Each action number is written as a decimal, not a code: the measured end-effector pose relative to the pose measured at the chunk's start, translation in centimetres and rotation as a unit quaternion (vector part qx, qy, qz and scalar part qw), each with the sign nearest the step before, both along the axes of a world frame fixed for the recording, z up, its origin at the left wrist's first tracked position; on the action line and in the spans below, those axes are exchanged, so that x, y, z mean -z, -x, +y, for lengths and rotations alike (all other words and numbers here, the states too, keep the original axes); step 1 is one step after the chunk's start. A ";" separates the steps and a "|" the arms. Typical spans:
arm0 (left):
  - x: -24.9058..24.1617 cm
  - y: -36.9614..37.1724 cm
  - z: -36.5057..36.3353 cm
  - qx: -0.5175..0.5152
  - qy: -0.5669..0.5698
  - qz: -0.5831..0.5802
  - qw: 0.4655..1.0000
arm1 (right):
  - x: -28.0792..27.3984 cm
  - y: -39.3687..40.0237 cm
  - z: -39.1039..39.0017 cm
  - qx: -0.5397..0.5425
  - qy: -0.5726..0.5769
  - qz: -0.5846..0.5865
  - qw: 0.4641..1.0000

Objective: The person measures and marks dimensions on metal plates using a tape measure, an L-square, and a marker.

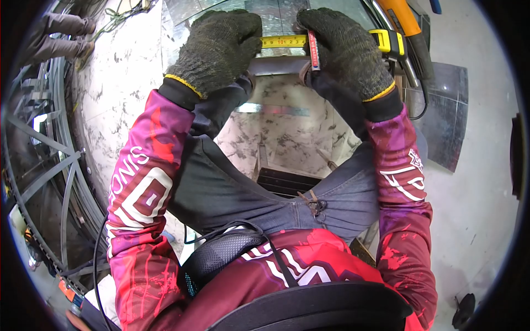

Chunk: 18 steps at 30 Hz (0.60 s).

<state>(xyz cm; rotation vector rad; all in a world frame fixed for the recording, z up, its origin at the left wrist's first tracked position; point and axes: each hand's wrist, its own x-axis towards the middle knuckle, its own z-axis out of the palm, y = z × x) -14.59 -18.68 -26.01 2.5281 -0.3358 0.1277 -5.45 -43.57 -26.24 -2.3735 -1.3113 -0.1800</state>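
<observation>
Both hands wear dark knit work gloves with yellow cuffs edges. A yellow tape measure blade (282, 42) stretches between them, over a flat metal piece (279, 65). My left hand (218, 52) is closed, its fingertips pinching the blade's left end. In my right hand (346, 52), also closed, a red and white marker (313, 51) stands across the blade. The right fingers hide how the blade passes beneath them. The yellow and black tape measure case (388, 43) lies just right of that hand.
An orange and black power tool (402, 17) with a cord lies at the upper right. Dark tiles (444, 110) rest on the floor beyond it. Metal frames (63, 165) stand at left, near another person's legs (61, 36). A dark slatted stool (287, 181) is beneath me.
</observation>
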 end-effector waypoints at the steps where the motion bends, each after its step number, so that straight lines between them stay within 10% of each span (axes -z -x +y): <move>1: 0.1 -0.1 0.0 0.003 -0.013 -0.003 1.000 | -0.2 0.0 0.0 0.006 0.015 0.013 1.000; 18: 0.2 -0.1 0.4 0.009 -0.056 -0.005 0.998 | 1.2 0.3 0.2 0.003 -0.057 0.034 0.998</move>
